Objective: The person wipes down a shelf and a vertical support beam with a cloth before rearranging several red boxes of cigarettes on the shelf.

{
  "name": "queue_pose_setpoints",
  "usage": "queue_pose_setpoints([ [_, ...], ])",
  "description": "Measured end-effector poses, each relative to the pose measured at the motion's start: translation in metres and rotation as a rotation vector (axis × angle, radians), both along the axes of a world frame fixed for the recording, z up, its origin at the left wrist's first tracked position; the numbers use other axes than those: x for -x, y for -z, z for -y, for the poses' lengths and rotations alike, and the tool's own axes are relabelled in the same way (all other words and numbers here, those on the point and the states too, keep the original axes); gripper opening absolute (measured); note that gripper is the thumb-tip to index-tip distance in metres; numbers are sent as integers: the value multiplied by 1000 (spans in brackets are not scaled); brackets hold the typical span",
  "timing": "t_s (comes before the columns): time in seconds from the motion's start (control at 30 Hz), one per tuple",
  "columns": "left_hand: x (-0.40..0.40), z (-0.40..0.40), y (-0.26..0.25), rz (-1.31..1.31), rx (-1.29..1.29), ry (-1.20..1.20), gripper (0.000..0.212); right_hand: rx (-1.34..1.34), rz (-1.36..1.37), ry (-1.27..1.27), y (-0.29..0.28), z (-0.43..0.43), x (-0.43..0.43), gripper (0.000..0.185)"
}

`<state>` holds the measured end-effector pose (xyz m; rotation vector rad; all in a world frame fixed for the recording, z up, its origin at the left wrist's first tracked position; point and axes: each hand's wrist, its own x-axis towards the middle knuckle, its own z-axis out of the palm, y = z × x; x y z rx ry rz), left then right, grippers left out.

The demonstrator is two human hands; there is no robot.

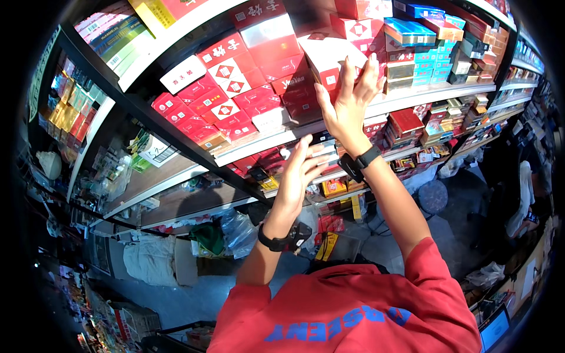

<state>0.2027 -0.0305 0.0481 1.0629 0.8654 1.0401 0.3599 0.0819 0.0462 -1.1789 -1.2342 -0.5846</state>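
Stacked cigarette cartons fill the shelf before me. My right hand point(352, 99), fingers spread, reaches up against a white and red carton point(330, 52); its fingertips lie over the carton's front edge, and whether they press on it is hard to tell. My left hand point(301, 174) hangs lower, in front of the shelf edge point(265, 140), fingers apart and holding nothing. Red cartons point(260, 95) are piled left of my right hand. A white carton point(183, 74) lies tilted on top of the pile's left end. Both wrists bear black bands with small devices.
Blue and gold cartons point(409, 31) and turquoise packs point(426, 64) stand at right. A black shelf post point(132, 114) runs down at left. Lower shelves hold more red boxes point(404, 125). A round stool point(432, 197) is on the floor; a person's arm point(523, 227) shows at far right.
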Motion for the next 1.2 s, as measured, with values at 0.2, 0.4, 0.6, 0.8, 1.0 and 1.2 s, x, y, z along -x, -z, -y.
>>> queue_pose_setpoints([
  [0.2,25,14,34,-62,87,19,70,230,49,77,-9,-41,6,87],
  [0.4,53,26,63,-30,160,-50,67,288,80,-21,10,-51,19,93],
  [0.6,72,41,99,-15,286,-84,61,236,57,-58,13,-64,20,94],
  [0.8,79,45,113,-8,333,-78,59,243,104,-73,14,-53,19,96],
  [1.0,74,44,122,-21,340,-24,55,187,135,-87,10,-43,12,97],
  [1.2,56,47,127,-28,372,72,50,301,135,-161,11,-17,3,88],
])
